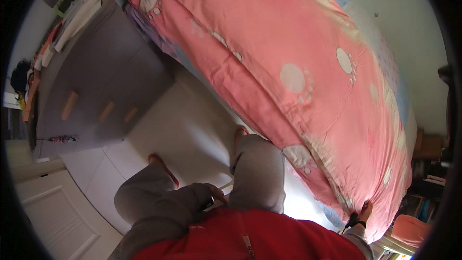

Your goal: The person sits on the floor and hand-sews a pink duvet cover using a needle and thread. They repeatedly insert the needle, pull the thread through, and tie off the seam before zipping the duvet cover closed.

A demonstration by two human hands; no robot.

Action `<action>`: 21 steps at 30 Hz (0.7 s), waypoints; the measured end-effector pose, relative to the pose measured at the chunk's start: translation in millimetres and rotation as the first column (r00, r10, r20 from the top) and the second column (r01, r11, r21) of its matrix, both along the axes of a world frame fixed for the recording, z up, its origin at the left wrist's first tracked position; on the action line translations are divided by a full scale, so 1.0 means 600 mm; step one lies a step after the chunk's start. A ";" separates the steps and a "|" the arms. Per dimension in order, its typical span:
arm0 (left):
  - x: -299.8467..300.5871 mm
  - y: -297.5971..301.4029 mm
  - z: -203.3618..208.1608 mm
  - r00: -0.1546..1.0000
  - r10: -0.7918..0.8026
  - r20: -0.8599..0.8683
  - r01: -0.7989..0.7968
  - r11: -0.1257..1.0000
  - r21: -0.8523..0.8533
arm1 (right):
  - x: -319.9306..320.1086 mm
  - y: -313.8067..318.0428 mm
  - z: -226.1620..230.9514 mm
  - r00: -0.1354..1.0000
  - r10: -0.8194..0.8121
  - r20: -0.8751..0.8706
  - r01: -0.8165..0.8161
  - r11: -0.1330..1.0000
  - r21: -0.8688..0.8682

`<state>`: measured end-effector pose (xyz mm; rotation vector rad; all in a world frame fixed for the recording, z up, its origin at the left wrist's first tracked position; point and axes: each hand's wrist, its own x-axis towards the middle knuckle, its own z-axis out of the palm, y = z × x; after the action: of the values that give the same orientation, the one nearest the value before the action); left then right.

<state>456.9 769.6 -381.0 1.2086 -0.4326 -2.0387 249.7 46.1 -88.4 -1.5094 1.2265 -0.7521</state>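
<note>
A pink duvet point(269, 53) with white paw prints spreads across the bed from the top to the lower right. At its near right end is my right hand point(366, 210), with a black band round the wrist. Its fingers are closed on the duvet's edge, and creases run out from them through the cloth. My left hand point(217, 193) is low in front of my body, beside my grey trousers point(257, 168) and away from the bed. Its fingers are small and shaded, so whether they hold anything is unclear.
A grey drawer cabinet point(96, 82) with orange handles stands at the left, with books and papers point(79, 14) on top. A white panelled door point(60, 212) is at the lower left. Shelves point(426, 183) and a pink cushion-like thing point(410, 230) sit beyond the bed's right end.
</note>
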 end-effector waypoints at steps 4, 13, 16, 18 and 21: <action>0.107 0.028 0.023 0.966 -0.248 0.068 0.242 0.966 0.087 | 0.018 0.034 -0.003 0.990 -0.117 0.076 0.115 0.993 0.037; 0.352 0.104 0.022 0.958 -0.278 0.068 0.230 0.890 0.394 | 0.045 0.101 0.019 0.969 0.010 0.247 -0.033 0.995 0.090; 0.502 0.083 0.110 0.925 -0.236 0.296 0.101 0.908 0.407 | 0.052 0.110 0.025 0.970 -0.056 0.235 0.055 0.998 0.010; 0.578 0.062 0.214 0.760 -0.189 0.621 0.058 0.973 0.225 | 0.054 0.111 0.043 0.932 -0.116 0.343 0.091 0.992 0.086; 0.629 0.030 0.395 0.299 0.098 0.949 -0.138 0.989 -0.059 | 0.064 0.108 0.086 0.913 -0.130 0.388 0.128 0.991 0.033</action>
<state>834.1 787.5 -143.8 2.3535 -0.8143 -0.9255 287.9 111.1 -36.6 -1.2047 1.0284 -1.0779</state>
